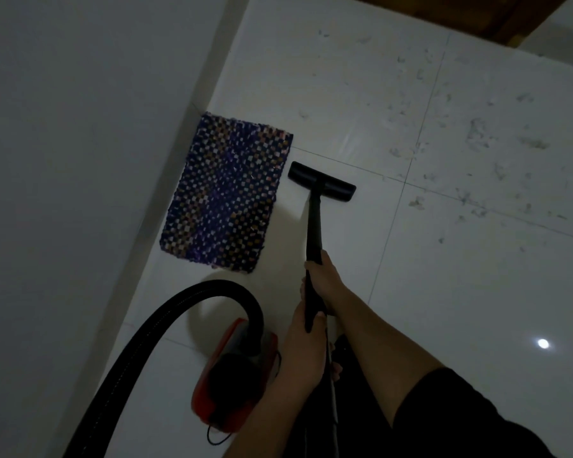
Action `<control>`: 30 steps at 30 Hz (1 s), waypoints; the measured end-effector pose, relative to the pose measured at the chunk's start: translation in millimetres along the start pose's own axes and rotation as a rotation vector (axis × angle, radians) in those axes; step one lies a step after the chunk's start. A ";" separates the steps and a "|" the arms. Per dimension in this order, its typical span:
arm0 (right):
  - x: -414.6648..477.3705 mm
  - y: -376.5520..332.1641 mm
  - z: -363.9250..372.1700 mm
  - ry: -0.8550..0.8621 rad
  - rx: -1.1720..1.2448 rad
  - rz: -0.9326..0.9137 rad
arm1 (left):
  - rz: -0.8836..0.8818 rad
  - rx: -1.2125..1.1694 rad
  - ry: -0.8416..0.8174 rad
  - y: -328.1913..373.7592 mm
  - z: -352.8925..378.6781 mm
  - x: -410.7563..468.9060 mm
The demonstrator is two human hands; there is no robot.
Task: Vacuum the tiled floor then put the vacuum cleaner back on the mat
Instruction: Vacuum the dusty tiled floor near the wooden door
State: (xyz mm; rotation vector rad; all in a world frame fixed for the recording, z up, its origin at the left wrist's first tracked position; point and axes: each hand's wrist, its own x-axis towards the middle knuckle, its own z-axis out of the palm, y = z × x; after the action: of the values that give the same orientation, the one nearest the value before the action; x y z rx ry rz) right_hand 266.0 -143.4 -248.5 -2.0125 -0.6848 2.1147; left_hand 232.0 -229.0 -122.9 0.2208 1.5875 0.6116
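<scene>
Both hands are clamped on the black wand [314,226] of the vacuum, one just behind the other. The right hand [326,282] wraps round the tube farther from the person, its arm reaching in from the near right out of a dark sleeve [470,411]. The left hand [300,335] grips the near end of the wand, fingers curled round it; in the dim light I cannot tell whether the two hands touch.

The wand slopes away to the floor head [321,181], which lies flat on the tiled floor [444,309] just beside the right edge of the mat [225,193], on a grout line. The mat, woven in a blue and purple check, lies against the foot of the wall [63,160] on the left and has nothing on it.

The red vacuum cleaner [235,375] sits on the tiles near the person, nearer than the mat and apart from it. Its ribbed black hose [146,342] arches up from the body's top and runs off to the near left.

Grey scraps of debris [477,137] are scattered over the far-right tiles. A bright spot of reflected light [543,343] shows on the near-right tile.
</scene>
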 end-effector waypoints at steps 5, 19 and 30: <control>-18.9 15.7 12.8 -0.013 -0.049 0.022 | -0.014 -0.002 0.028 -11.5 -13.1 -22.6; -20.0 37.9 13.8 -0.017 -0.133 0.009 | -0.055 0.045 0.046 -34.4 -19.9 -18.8; 66.4 -62.9 -10.1 -0.031 -0.116 -0.020 | 0.015 -0.018 0.016 47.6 15.4 71.6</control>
State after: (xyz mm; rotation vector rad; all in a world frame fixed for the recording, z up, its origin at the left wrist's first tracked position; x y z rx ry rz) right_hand 256.8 -58.5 -282.6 -2.0250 -0.8470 2.1453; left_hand 227.7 -150.4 -160.6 0.2151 1.5969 0.6401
